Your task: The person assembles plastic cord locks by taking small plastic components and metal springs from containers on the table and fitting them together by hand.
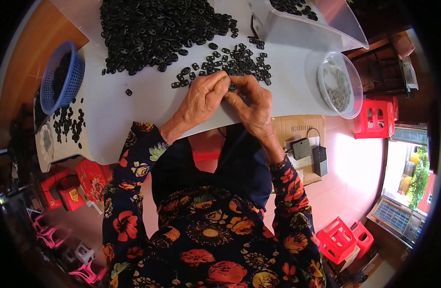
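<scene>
Over the near edge of the white table [153, 105], my two hands meet with their fingertips close together. My right hand [254, 103] pinches a small black oval two-hole piece [232, 87] between thumb and forefinger. Against it, my left hand [205, 96] is closed, its fingers curled; whatever they grip is hidden. Just beyond my fingers lies a loose spread of similar black pieces [244, 62]. A much larger heap of black oval pieces [148, 33] rises behind it to the left. One stray black piece [129, 92] lies apart on the left.
A clear round tub [357, 93] at the right holds thin silvery bits. Behind it stands a translucent bin [311, 33] with black pieces. At the left are a blue basket [76, 79] and scattered black pieces [69, 122]. Red stools [336, 240] and cardboard [314, 180] are on the floor.
</scene>
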{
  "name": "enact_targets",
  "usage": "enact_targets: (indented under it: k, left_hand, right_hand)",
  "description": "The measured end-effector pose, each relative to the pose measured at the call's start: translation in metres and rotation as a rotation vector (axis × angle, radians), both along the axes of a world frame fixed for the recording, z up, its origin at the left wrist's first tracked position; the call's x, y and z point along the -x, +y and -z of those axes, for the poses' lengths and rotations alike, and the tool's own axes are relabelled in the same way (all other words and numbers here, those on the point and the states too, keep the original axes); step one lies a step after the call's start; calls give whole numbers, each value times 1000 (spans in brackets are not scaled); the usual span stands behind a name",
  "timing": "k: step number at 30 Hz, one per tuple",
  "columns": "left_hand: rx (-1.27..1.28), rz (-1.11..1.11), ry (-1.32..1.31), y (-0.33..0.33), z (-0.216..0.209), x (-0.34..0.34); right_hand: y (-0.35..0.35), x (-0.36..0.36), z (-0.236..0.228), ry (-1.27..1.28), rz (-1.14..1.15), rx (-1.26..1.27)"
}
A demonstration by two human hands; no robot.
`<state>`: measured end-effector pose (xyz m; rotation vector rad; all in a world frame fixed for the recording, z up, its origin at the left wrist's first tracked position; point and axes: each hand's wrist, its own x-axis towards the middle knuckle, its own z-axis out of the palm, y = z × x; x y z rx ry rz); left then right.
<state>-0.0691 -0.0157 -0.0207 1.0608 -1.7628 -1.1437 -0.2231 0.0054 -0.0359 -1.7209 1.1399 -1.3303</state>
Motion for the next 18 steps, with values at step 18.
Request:
enact_targets:
  k: [18]
  left_hand:
    - [1, 4, 62, 2, -2, 5]
  right_hand:
    - [2, 4, -3, -27, -27, -117]
